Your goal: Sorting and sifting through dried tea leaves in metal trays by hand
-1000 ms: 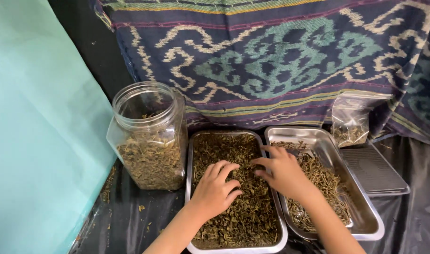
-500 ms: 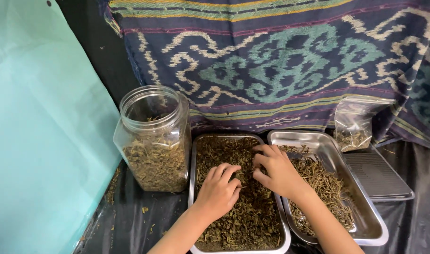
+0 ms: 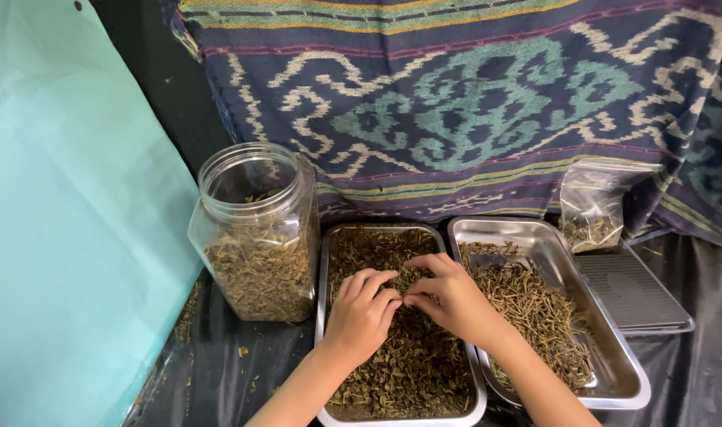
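Both hands rest in a steel tray filled with dried green-brown leaves. My left hand lies palm down on the leaves with its fingers curled. My right hand is just to its right, fingertips meeting those of the left and pinching into the leaves. Whether either hand holds any leaves is hidden by the fingers. Beside it on the right stands a second steel tray holding dried stems.
A clear open plastic jar, partly filled with dried leaves, stands left of the trays. A small clear bag of dried bits leans at the back right above a dark flat scale. Patterned woven cloth hangs behind; teal sheet at left.
My right hand moved left, off the stem tray's side, into the leaf tray until its fingertips met my left hand. The view shifted slightly downward.
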